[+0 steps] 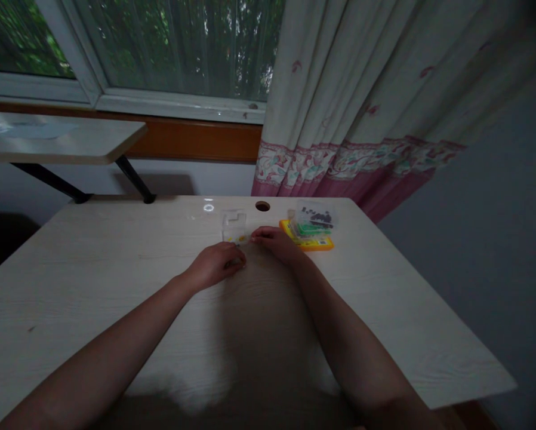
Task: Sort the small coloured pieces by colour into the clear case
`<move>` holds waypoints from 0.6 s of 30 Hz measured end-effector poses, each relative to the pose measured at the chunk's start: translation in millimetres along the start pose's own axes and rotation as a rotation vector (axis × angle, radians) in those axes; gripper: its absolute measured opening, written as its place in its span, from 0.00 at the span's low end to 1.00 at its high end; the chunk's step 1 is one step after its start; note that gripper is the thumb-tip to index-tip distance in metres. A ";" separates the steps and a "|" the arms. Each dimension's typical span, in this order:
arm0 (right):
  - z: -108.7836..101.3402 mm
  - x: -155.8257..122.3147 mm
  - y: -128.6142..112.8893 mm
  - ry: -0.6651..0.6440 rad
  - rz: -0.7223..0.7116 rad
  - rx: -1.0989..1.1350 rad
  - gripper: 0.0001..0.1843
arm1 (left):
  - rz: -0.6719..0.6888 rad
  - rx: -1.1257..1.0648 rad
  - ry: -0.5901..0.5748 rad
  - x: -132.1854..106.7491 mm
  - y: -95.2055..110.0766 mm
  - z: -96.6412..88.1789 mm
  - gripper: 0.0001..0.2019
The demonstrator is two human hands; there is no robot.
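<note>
- Tabletop [116, 280]: pale wood-grain surface that carries both hands and everything named below; it runs well past the hands on either side.
- Curtain [366, 89]: cream cloth with a pink patterned hem, hanging beyond the right hand, past the tabletop's far edge.
- Window [178, 48]: beyond the left hand, with green foliage behind the glass.
- Raised board [57, 140]: on dark legs, far beyond and to the outer side of the left hand.
- Left hand [216, 263]: knuckles up, fingers curled under, tips at the near edge of the clear box; whether they pinch anything cannot be told.
- Right hand [277, 242]: palm down, fingers bent, tips just beside the near right corner of the clear box; any grip cannot be told.
- Orange tray [319, 243]: just beside the right hand on its outer side, bearing clear packets [315, 220] of green and dark small pieces.
- Clear box [234, 227]: small and transparent, just beyond both sets of fingertips, with yellow specks at its near edge.
- Round hole [262, 206]: in the tabletop, just beyond the right hand.
</note>
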State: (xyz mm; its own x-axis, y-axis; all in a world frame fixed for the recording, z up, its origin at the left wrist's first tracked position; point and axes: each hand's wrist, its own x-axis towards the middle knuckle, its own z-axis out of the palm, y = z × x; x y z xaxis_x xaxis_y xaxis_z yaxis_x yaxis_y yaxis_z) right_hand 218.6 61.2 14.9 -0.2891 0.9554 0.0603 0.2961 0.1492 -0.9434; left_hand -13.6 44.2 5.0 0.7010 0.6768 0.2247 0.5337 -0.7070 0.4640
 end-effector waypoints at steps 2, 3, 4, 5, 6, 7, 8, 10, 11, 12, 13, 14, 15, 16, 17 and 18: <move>-0.1 -0.5 -1.5 -0.001 -0.001 0.001 0.14 | -0.004 0.000 0.005 0.5 -0.2 0.4 0.07; -0.4 -0.8 -2.1 -0.002 -0.004 0.000 0.14 | -0.003 0.002 0.003 0.7 -0.2 0.6 0.07; -0.8 -1.2 -2.7 -0.004 -0.009 -0.001 0.14 | -0.004 0.005 0.001 0.9 -0.1 0.7 0.07; -1.1 -1.5 -3.1 -0.007 -0.013 -0.004 0.14 | -0.005 0.008 0.002 1.0 0.2 0.8 0.07; -1.4 -1.7 -3.3 -0.011 -0.016 -0.009 0.14 | -0.005 0.010 0.004 1.0 0.6 0.7 0.07; -1.3 -1.7 -3.4 -0.011 -0.017 -0.017 0.14 | -0.004 0.013 0.006 0.9 1.0 0.7 0.07; -0.8 -1.4 -3.4 -0.006 -0.017 -0.026 0.14 | -0.003 0.017 0.005 0.7 1.4 0.6 0.07; 2.1 0.5 -2.5 0.035 -0.012 -0.047 0.15 | -0.004 0.025 0.007 0.3 2.0 0.4 0.07; 4.5 2.1 -1.6 0.076 -0.011 -0.060 0.15 | -0.003 0.028 0.006 0.1 2.1 0.3 0.07; 7.4 4.0 -0.4 0.123 -0.014 -0.078 0.15 | -0.004 0.029 0.007 0.0 1.9 0.4 0.07; 10.6 6.0 1.3 0.170 -0.017 -0.102 0.15 | -0.004 0.027 0.009 -0.1 1.6 0.6 0.08; 13.8 8.1 3.3 0.212 -0.019 -0.130 0.15 | -0.004 0.025 0.011 -0.2 1.2 0.9 0.08; 16.8 10.1 5.5 0.244 -0.022 -0.158 0.15 | -0.003 0.023 0.013 -0.3 0.8 1.3 0.08; 19.4 11.9 8.0 0.266 -0.024 -0.183 0.15 | -0.004 0.023 0.014 -0.3 0.4 1.8 0.09; 21.3 13.4 10.4 0.281 -0.025 -0.202 0.15 | -0.007 0.026 0.016 -0.3 0.2 2.2 0.09; 22.6 14.6 12.7 0.298 -0.024 -0.212 0.15 | -0.010 0.031 0.017 -0.3 0.1 2.6 0.09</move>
State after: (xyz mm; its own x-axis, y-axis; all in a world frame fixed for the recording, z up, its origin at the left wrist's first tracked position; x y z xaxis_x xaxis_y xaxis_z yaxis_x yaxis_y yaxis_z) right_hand 197.6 71.3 -3.6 -0.0294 0.9787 0.2034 0.4838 0.1920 -0.8539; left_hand -12.5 43.4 2.8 0.6879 0.6868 0.2349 0.5548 -0.7062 0.4399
